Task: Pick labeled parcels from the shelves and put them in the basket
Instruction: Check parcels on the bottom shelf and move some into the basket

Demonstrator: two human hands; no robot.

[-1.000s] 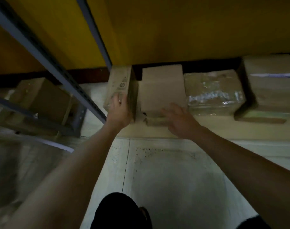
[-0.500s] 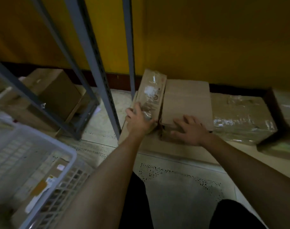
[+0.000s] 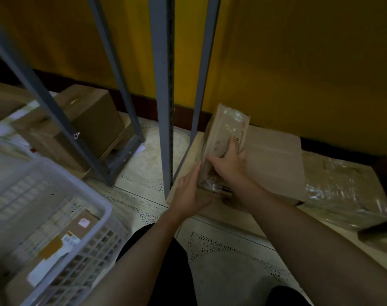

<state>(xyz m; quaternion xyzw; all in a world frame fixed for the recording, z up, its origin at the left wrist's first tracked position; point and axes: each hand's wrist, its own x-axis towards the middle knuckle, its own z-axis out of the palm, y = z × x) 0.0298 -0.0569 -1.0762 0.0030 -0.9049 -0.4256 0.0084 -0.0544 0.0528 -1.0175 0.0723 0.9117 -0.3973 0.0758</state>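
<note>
Parcel (image 3: 223, 146) stood on end, frame centre; right hand (image 3: 229, 164) gripped its face, left hand (image 3: 188, 193) pressed flat-fingered against its side. Basket (image 3: 95, 202), lower left, held labeled parcels (image 3: 55, 246). This one not yet transferred.

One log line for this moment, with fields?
narrow taped brown cardboard parcel: on edge | left hand: presses side | right hand: grips it | white plastic basket: apart

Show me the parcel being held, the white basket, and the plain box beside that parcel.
held parcel (image 3: 226, 129), head view, on its taped front face.
white basket (image 3: 84, 191), head view, on its near rim.
plain box (image 3: 274, 160), head view, on its top face.
</note>
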